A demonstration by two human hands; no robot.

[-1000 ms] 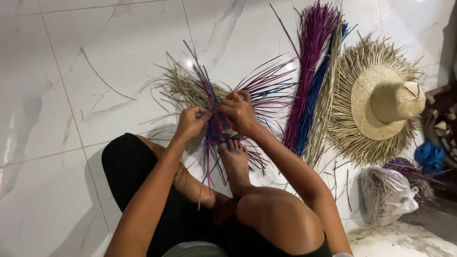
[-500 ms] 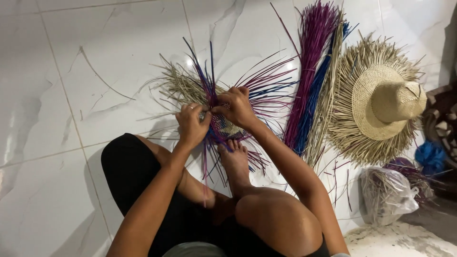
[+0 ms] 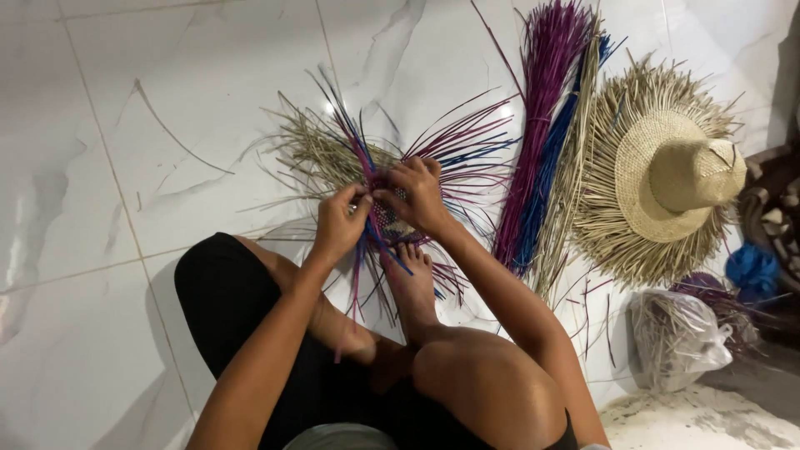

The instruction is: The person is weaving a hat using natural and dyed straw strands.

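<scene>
Strands of dyed and natural straw are fanning out in every direction from a small woven start (image 3: 390, 218) that is lying flat on the white tiled floor (image 3: 167, 167), and both hands are working close together at its centre. The left hand (image 3: 340, 223) is pinching a few purple and blue strands at the near-left edge of the woven start, fingers closed on them, while the right hand (image 3: 417, 193) is pressing down on top of the piece with its fingers curled over the crossing strands; the two hands are almost touching. A bare foot (image 3: 410, 275) is resting just below the woven start, its toes against the loose ends. The material is looking very light, thin and springy: each strand is bending easily yet flicking back, so the weave is probably loosening unless it is being pinned at the crossings. The best hold seems to be right at the tight middle, not out on the floppy tips, which could kink or split. To the right of the woven start a long bundle of purple, blue and pale straw (image 3: 546, 133) is lying, and beyond it a finished straw hat (image 3: 667, 179) with a fringed brim. Farther right and lower, a clear plastic bag (image 3: 679, 337) of straw is sitting near a blue tangle (image 3: 752, 268).
</scene>
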